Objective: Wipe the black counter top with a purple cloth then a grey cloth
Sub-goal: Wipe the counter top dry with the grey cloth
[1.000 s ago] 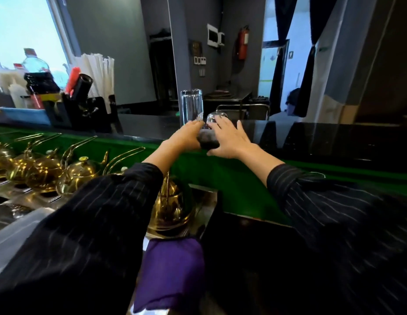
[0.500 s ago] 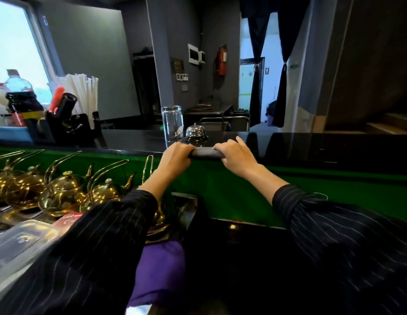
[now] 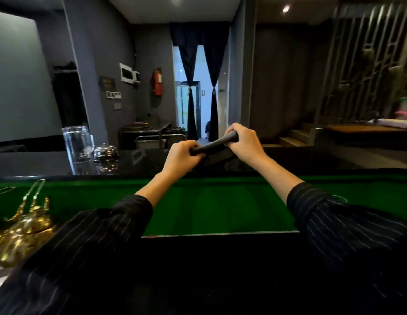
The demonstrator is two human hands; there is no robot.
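Grey cloth [image 3: 212,145], twisted into a roll, is clenched at either end by the curled left hand [image 3: 181,158] and right hand [image 3: 243,144] over the black surface [image 3: 295,160], with a glass [image 3: 78,143] and call bell [image 3: 106,152] at nine o'clock.

The cloth [image 3: 212,145] between the left hand [image 3: 181,155] and the right hand [image 3: 244,142] is dark grey. Under them the counter [image 3: 288,160] is glossy black. Nearer than the hands runs a plain green panel [image 3: 209,205]. Both sleeves [image 3: 95,242] are black with thin pale pinstripes. Low to the left of the left hand are gold teapots [image 3: 23,228], and far beyond it is a red extinguisher [image 3: 158,81].
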